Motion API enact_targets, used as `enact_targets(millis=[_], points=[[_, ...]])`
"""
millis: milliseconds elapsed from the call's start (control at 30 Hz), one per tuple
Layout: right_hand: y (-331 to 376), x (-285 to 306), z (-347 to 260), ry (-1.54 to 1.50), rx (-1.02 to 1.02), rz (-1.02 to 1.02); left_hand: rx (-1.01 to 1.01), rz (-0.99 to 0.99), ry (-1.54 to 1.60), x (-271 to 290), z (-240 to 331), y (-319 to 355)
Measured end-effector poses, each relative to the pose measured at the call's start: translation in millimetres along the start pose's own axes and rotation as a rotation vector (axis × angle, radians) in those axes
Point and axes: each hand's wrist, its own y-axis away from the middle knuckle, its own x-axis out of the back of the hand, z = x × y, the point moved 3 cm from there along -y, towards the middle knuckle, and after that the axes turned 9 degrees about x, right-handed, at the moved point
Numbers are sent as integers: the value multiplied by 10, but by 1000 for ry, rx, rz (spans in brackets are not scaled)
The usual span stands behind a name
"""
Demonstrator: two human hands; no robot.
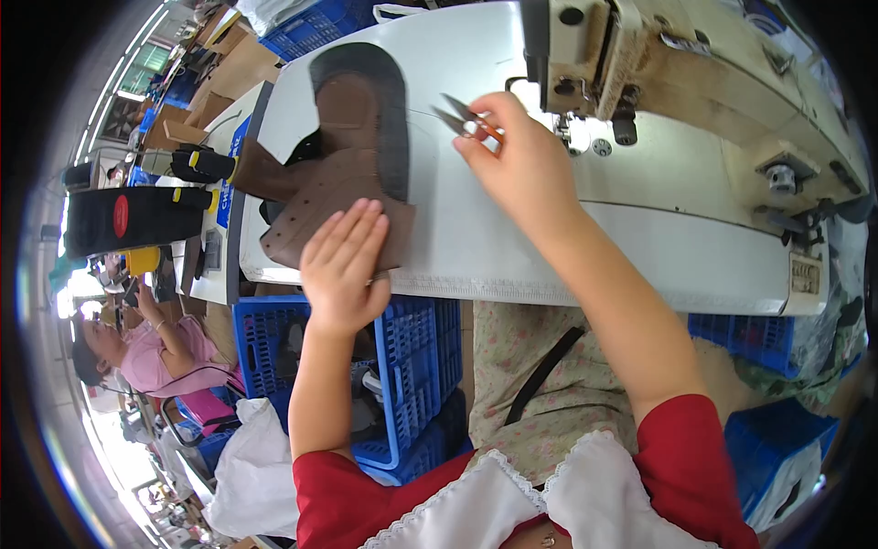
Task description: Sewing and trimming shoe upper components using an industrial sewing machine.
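My left hand lies flat with fingers stretched out, pressing on the near edge of a brown leather shoe-upper piece. A row of small punched holes runs along the leather, and its left part folds up off the table. Under and around its far end lies a dark grey curved piece. To the right, above the white tabletop, my right hand is closed around thread snips with an orange handle. Their two pointed blades stand apart and point left, toward the leather but not touching it.
An off-white sewing machine stands over the right half of the white worktable. Below its front edge, a blue plastic crate holds dark pieces. A black-and-yellow device is at left, and a person in pink sits beyond it.
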Motion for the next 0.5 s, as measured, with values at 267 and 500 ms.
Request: enact_targets(millis=[267, 500], points=[[-152, 49, -478, 138, 239, -73, 11, 72, 113, 227, -82, 50], [-224, -63, -524, 156, 225, -94, 13, 96, 133, 230, -162, 131]])
